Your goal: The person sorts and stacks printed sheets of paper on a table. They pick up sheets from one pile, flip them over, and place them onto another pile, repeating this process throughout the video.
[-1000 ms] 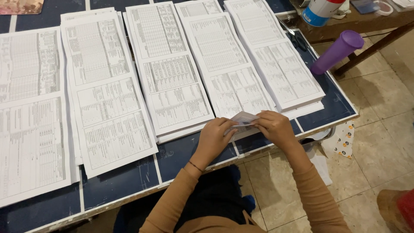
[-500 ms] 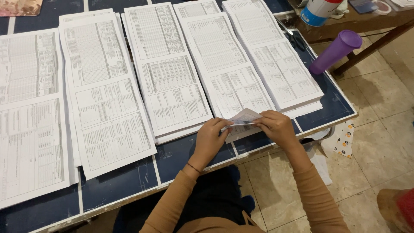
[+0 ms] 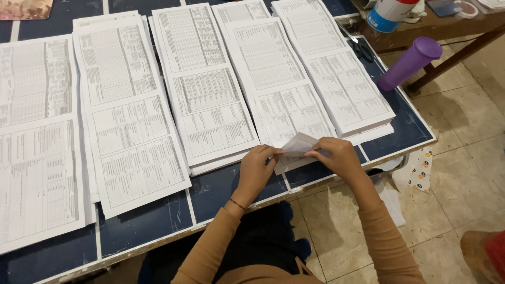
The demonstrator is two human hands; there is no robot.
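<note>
My left hand [image 3: 257, 169] and my right hand [image 3: 340, 158] meet at the near edge of the dark blue tiled table [image 3: 152, 218]. Between their fingertips they pinch a small folded printed paper [image 3: 298, 144], its corner lifted off the near end of a tall white stack of printed sheets [image 3: 273, 79]. A thin bracelet circles my left wrist. Both sleeves are tan.
Several long stacks of printed sheets lie side by side, such as the stack [image 3: 123, 105] at the left and the stack [image 3: 336, 68] at the right. A purple tumbler [image 3: 409, 63] leans off the table's right edge. A wooden bench holds a white and blue container [image 3: 389, 13]. Beige floor tiles lie below.
The folded paper's corner has risen slightly between my fingers, and my right fingers have slid along its edge. The stacks have not moved.
</note>
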